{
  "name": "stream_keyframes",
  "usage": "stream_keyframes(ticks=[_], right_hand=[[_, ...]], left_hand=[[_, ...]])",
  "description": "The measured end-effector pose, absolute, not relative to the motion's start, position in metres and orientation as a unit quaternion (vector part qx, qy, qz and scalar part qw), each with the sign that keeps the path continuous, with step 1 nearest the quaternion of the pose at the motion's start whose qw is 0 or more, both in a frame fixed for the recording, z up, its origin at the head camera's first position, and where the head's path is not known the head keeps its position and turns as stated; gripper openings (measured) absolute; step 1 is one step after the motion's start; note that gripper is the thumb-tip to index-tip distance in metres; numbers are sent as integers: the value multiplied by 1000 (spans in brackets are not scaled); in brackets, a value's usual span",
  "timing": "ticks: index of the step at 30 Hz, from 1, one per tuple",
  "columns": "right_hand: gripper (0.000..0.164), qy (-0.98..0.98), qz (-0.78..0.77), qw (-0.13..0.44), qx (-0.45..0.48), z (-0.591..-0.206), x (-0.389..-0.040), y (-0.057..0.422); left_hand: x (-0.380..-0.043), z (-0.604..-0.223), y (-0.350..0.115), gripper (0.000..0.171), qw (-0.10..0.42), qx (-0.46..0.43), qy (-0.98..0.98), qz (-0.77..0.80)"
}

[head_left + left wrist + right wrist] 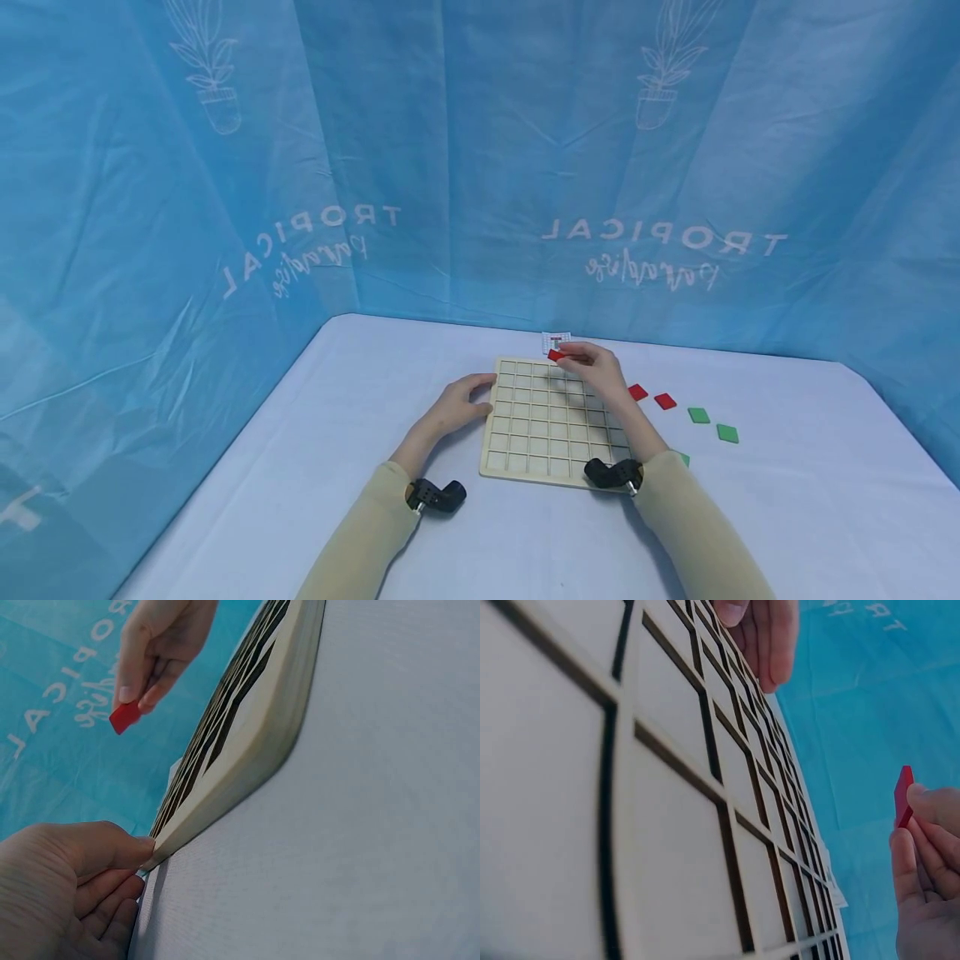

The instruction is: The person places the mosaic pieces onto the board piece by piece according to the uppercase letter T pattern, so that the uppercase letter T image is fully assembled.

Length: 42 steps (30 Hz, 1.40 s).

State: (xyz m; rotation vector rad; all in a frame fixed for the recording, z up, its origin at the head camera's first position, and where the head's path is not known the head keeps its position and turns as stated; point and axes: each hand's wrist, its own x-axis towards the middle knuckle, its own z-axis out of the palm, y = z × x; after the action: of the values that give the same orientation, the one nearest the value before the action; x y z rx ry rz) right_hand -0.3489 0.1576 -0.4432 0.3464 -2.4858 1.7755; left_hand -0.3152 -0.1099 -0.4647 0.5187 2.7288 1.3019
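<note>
A pale wooden grid board (517, 451) with square cells lies flat on the table. My left hand (454, 407) rests at its left edge, thumb and fingers apart along the side in the head view. In the left wrist view, a fingertip of the left hand (82, 885) touches the board's rim (259, 742). Over the far part of the board, my right hand (596, 372) pinches a red square tile (555, 355) between thumb and fingers. The right wrist view shows that red tile (904, 796) held tilted, near the right hand's fingertips (922, 796).
Two red tiles (665, 401) and two green tiles (727, 433) lie right of the board. Another green tile (683, 458) is partly hidden by the right sleeve. A small printed card (552, 340) sits behind the board. Blue curtain (480, 167) hangs beyond the table.
</note>
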Motion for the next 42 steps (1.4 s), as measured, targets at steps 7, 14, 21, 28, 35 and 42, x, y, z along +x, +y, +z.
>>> stream_keyframes(ticks=[7, 14, 21, 28, 35, 42], right_hand=[[37, -817, 562, 40, 122, -447, -351, 148], [36, -820, 559, 28, 118, -452, -352, 144], [35, -833, 543, 15, 107, -455, -348, 141], [35, -836, 537, 6, 109, -468, -352, 141], [32, -847, 516, 7, 125, -471, -352, 140], [30, -870, 463, 31, 169, -472, -351, 138]], left_hand=[[-318, -468, -110, 52, 38, 168, 889, 423], [-317, -467, -110, 53, 38, 167, 890, 423], [-317, -467, -109, 53, 39, 163, 891, 421], [-317, -467, -110, 53, 41, 162, 892, 420], [-316, -466, -110, 53, 42, 160, 892, 421], [-317, -467, -110, 52, 39, 165, 890, 424]])
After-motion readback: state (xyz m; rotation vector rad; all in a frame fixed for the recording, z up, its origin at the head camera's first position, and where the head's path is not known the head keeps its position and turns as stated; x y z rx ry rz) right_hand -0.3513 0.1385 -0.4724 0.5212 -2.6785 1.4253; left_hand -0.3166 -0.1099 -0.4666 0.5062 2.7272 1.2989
